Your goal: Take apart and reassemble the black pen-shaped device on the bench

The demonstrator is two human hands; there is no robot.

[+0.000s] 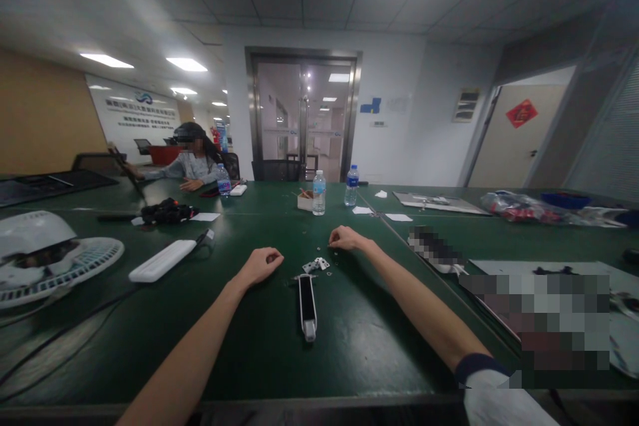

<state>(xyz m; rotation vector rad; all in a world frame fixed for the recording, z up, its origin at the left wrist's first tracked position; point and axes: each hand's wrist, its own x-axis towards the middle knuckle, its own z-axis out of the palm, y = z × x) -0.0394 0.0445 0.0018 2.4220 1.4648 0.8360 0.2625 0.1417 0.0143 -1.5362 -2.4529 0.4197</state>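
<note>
My left hand point(260, 265) rests on the green table with its fingers curled closed; what they hold, if anything, is hidden. A little farther off, my right hand point(345, 238) is closed in a pinch near the tabletop, and anything in its fingertips is too small to name. Between the hands lies a group of small white and silver pieces point(316, 265) with dark holes. Just nearer to me is a long, narrow white-edged device point(307, 306) with a black inset and a pale end. Neither hand touches it.
Bottles point(319, 193) and a small box point(305, 200) stand ahead. To my left are a white power strip point(164, 261), cables and a round white fan-like part point(94, 259). Boards and bagged items point(534, 206) lie right. Across the table sits another person point(192, 163).
</note>
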